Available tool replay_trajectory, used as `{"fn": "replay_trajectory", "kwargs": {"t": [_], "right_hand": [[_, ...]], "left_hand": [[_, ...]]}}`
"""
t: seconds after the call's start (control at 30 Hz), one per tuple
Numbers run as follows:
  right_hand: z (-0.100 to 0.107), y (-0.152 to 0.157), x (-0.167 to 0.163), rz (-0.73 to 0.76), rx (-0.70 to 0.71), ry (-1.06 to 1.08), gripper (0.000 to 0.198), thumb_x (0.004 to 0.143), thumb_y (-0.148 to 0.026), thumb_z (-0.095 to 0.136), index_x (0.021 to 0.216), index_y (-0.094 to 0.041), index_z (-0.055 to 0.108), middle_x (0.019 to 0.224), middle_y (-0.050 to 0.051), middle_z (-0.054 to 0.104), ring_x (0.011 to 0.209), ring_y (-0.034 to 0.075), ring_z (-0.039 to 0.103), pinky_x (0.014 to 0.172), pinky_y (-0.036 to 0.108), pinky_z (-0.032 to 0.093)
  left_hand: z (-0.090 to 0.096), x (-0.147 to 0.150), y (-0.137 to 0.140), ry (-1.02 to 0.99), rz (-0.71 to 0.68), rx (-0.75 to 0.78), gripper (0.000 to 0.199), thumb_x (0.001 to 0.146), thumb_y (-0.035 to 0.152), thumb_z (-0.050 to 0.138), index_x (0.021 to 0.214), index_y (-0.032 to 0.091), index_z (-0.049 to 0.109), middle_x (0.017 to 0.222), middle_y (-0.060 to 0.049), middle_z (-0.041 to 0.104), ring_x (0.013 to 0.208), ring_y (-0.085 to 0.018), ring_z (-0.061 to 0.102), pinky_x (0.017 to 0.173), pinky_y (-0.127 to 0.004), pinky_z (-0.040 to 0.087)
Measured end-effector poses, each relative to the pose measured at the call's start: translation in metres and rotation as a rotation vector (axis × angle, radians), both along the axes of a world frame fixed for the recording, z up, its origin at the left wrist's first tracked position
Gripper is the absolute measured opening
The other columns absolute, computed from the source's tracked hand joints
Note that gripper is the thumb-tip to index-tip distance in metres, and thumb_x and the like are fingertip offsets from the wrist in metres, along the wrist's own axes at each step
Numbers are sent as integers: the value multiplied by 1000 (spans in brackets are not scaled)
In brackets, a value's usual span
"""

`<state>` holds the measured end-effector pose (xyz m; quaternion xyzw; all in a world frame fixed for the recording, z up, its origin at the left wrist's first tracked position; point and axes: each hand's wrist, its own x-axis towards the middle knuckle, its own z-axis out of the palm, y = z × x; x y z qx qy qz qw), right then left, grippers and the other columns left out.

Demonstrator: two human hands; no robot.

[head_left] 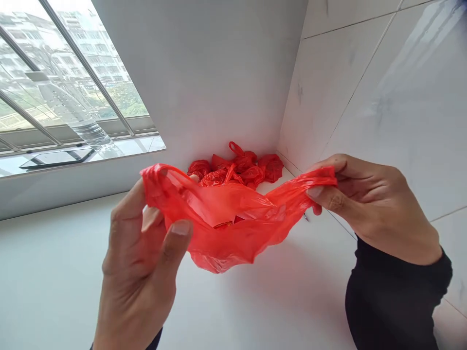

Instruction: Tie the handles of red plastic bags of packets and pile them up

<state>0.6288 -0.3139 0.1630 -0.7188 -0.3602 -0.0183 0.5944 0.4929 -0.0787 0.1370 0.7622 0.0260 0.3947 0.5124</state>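
Note:
A thin red plastic bag (226,243) is stretched between my two hands above the white surface, its mouth spread wide toward me. My left hand (142,262) has its fingers through one handle loop, with the thumb resting against the bag's side. The other handle is pinched between thumb and fingers of my right hand (361,204), gathered into a narrow strip. Inside the bag, a small dark red item with some yellow print (224,225) shows in part; its kind cannot be made out.
Several knotted red plastic bags (241,167) lie heaped in the corner behind. On the window sill at left, a clear water bottle (83,121) stands beside a flat dark-edged tablet-like object (58,158). A tiled wall (394,112) rises close on the right.

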Motion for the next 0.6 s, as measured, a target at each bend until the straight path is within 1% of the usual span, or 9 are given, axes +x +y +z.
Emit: {"fn": "replay_trajectory", "kwargs": {"t": [0.03, 0.1, 0.17, 0.2, 0.3, 0.37, 0.47, 0.53, 0.6], "right_hand": [[0, 3, -3, 46, 54, 16, 9, 91, -35, 70, 90, -26, 69, 81, -1, 65, 65, 12, 58, 59, 26, 50], [-2, 8, -6, 113, 119, 44, 6, 93, -32, 68, 93, -26, 69, 83, -1, 66, 66, 12, 59, 60, 26, 52], [-5, 13, -8, 154, 151, 58, 5, 94, -30, 67, 95, -26, 69, 87, 0, 66, 70, 12, 61, 62, 25, 53], [-6, 15, -8, 170, 156, 69, 6, 95, -30, 66, 95, -25, 69, 89, 0, 66, 71, 12, 61, 62, 25, 53], [-7, 21, -11, 221, 171, 95, 6, 95, -30, 66, 95, -24, 69, 90, 0, 65, 73, 11, 62, 63, 23, 53], [-6, 26, -14, 254, 156, 116, 7, 95, -30, 65, 95, -24, 68, 86, 0, 64, 74, 11, 62, 64, 23, 53], [-4, 30, -19, 275, 130, 128, 7, 96, -29, 64, 94, -23, 67, 82, -1, 62, 75, 12, 61, 67, 24, 53], [-2, 29, -21, 274, 128, 117, 7, 96, -28, 64, 92, -24, 66, 81, -1, 62, 74, 12, 60, 67, 25, 53], [-1, 28, -23, 262, 137, 101, 6, 95, -27, 64, 91, -25, 66, 81, -2, 63, 73, 12, 60, 67, 26, 53]], "left_hand": [[1, 1, -4, -55, 16, -69, 61, 85, 25, 71, 141, 41, 52, 135, -4, 60, 122, -33, 62, 94, -52, 60], [3, 2, -9, -122, 63, -169, 54, 85, 25, 71, 134, 40, 58, 124, -3, 65, 108, -32, 69, 88, -53, 62], [5, 1, -9, -138, 81, -248, 50, 86, 27, 71, 133, 39, 59, 113, -4, 68, 97, -31, 72, 82, -53, 64], [5, 0, -9, -125, 76, -280, 51, 86, 29, 70, 135, 39, 58, 109, -6, 70, 96, -31, 73, 79, -53, 65], [3, -4, -7, -67, 49, -317, 54, 87, 32, 70, 138, 39, 55, 104, -7, 72, 97, -34, 72, 70, -50, 67], [0, -7, -5, -40, 21, -329, 54, 86, 31, 70, 138, 40, 55, 90, -4, 71, 88, -31, 73, 64, -46, 67], [-2, -11, -5, -18, -13, -342, 54, 85, 27, 71, 135, 42, 57, 74, 1, 64, 70, -25, 72, 59, -45, 67], [1, -13, -7, -26, 15, -309, 56, 84, 25, 72, 135, 41, 58, 76, 1, 65, 70, -25, 71, 61, -44, 67], [4, -13, -5, -71, 70, -245, 59, 79, 20, 76, 134, 36, 61, 93, -2, 70, 88, -28, 72, 69, -41, 67]]}}
